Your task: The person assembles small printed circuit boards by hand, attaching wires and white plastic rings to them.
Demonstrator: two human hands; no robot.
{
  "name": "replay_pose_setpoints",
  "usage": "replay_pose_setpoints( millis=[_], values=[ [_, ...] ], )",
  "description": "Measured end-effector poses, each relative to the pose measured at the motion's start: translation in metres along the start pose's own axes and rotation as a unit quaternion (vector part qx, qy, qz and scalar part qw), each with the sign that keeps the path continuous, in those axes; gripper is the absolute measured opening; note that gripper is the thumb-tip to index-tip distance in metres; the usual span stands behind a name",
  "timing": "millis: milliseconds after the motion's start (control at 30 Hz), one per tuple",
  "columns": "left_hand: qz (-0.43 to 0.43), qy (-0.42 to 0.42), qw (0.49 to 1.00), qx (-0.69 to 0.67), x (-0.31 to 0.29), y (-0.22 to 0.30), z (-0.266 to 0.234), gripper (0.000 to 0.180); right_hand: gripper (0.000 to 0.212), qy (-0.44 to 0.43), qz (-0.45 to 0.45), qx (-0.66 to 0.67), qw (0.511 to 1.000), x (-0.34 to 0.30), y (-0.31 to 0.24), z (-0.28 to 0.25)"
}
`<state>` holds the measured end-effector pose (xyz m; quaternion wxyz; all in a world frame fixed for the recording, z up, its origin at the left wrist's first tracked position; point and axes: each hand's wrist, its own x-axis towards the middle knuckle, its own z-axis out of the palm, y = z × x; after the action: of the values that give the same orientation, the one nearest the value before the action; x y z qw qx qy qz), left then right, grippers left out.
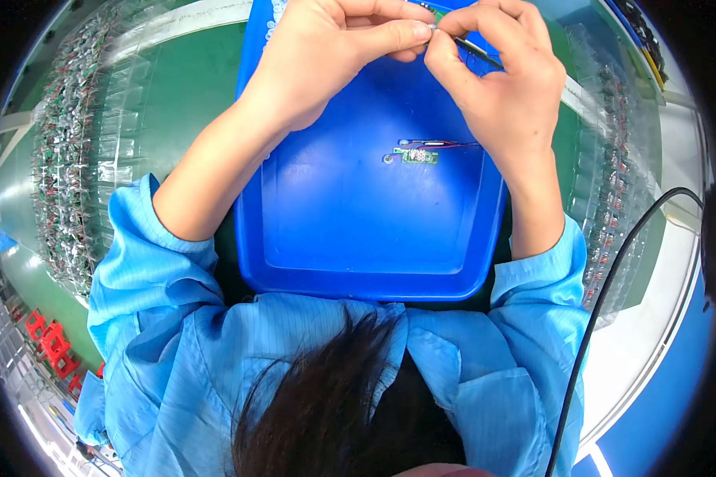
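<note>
Both my hands are raised over the far end of a blue plastic tray [358, 282], fingertips almost meeting. My left hand [318, 60] is closed, pinching a small green circuit board [442, 15], mostly hidden by the fingers. With thumb and forefinger, my right hand [505, 75] is closed at the same spot on a thin dark strip [477, 52] that slants down to the right; its exact kind is unclear. Lower in the tray lies another small green circuit board [420, 157] with thin wires [445, 144] and a small round part [388, 159] at its left.
Rows of wired circuit boards in clear plastic line the green table on the left [64, 175] and right [608, 191]. A black cable [605, 294] curves along my right side. Small clear parts [271, 30] sit by the tray's far left edge. Red stools [53, 342] stand lower left.
</note>
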<state>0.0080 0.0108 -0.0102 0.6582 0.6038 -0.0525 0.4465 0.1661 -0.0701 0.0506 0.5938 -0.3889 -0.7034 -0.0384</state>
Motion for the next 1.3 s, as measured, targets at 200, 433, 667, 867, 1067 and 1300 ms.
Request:
replay_pose_setpoints(
  millis=[200, 433, 667, 867, 1067, 1300],
  values=[
    [-0.298, 0.192, 0.935, -0.013, 0.005, 0.021, 0.015, 0.02, 0.009, -0.128, 0.051, -0.188, 0.973, -0.004, 0.008, -0.02],
    [-0.328, 0.194, 0.923, 0.055, 0.001, 0.019, 0.009, 0.022, 0.014, -0.101, 0.103, -0.163, 0.976, -0.018, 0.025, -0.018],
    [-0.316, 0.177, 0.932, -0.007, 0.007, 0.025, 0.014, 0.019, 0.015, -0.109, 0.324, 0.024, 0.94, -0.013, 0.015, -0.02],
    [-0.319, -0.037, 0.937, 0.14, 0.006, 0.03, 0.007, 0.018, 0.014, -0.327, 0.25, -0.019, 0.911, 0.01, 0.013, -0.048],
    [-0.31, -0.209, 0.843, 0.387, 0.007, 0.053, 0.019, 0.016, 0.019, -0.473, 0.211, -0.039, 0.855, -0.008, 0.005, -0.038],
    [-0.291, 0.017, 0.782, 0.552, 0.039, 0.05, 0.002, 0.014, 0.014, -0.492, 0.314, -0.03, 0.811, -0.003, 0.002, -0.038]
  ],
)
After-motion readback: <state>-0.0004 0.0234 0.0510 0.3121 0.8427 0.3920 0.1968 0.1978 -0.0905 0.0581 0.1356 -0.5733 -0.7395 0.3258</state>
